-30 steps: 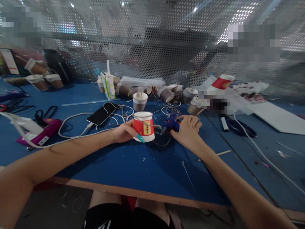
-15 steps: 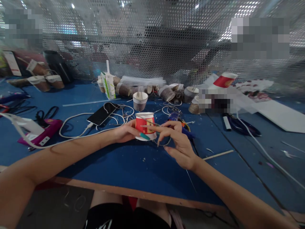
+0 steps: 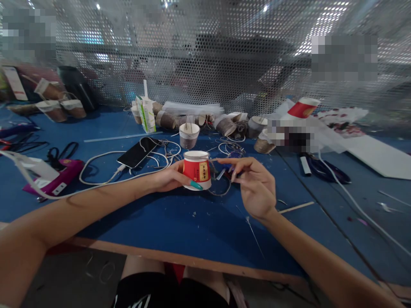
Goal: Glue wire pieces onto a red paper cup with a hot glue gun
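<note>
The left hand (image 3: 168, 179) has its grip wrapped round the smooth, tapered red-and-white cup (image 3: 192, 172) over the bench (image 3: 173, 222). Right of that cup, the right hand (image 3: 257, 186) curls by thin looped cord (image 3: 221, 194), its hold unclear, partly hiding a blue tool (image 3: 236, 155). Behind the cup stands a rough, grey-sided pot (image 3: 188, 140); leftward, a glossy phone (image 3: 138, 153).

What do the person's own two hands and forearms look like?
Both forearms are bare, without sleeves; no gloves or wristbands show. On the left hand, the thumb has a long turquoise nail; on the right hand, nail colour is hard to tell.
</note>
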Available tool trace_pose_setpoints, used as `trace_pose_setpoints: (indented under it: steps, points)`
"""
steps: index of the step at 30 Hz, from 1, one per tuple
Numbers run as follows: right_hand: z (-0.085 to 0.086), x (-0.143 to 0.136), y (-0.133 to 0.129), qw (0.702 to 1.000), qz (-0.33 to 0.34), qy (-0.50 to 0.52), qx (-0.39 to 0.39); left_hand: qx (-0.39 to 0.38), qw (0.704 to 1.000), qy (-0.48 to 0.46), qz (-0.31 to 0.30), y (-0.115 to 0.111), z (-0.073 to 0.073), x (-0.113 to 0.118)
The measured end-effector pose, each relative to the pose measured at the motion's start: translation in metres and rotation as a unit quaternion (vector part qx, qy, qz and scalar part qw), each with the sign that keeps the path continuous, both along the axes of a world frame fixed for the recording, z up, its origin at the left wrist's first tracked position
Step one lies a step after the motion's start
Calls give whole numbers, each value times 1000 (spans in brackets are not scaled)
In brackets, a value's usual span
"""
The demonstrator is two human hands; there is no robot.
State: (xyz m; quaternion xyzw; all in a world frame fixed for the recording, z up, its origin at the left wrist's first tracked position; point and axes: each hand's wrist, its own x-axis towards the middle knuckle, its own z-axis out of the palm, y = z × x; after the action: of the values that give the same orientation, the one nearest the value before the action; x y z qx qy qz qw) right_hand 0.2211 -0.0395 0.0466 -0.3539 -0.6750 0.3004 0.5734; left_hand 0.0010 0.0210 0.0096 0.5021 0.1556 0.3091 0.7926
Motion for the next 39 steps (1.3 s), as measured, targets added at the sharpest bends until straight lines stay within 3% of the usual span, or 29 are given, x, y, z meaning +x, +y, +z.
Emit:
trace_pose_setpoints:
  steps: [2, 4, 8, 11, 19, 31, 35, 39]
  points:
    - [-2, 3, 0, 999, -22, -8, 31, -9, 1000, 1, 8, -1, 1, 1]
    - [-3, 5, -1, 993, -19, -91, 73, -21, 999, 4, 27, -2, 1, 3]
    - [-5, 1, -6, 947, 19, -292, 133, -17, 998, 13, 62, -5, 0, 7]
    - [-2, -4, -8, 933, 9, -329, 146, -6, 997, 14, 70, -7, -1, 7]
    - [4, 1, -5, 968, -50, -201, 141, -5, 998, 16, 64, -5, -2, 4]
    - [0, 0, -6, 957, 75, -238, 146, 6, 999, 7, 45, -6, 0, 5]
    - [-4, 1, -2, 972, 35, -198, 126, 2, 999, 3, 33, -5, 2, 2]
    - [-8, 2, 4, 991, -18, -73, 106, 14, 999, 19, 23, -6, 5, 0]
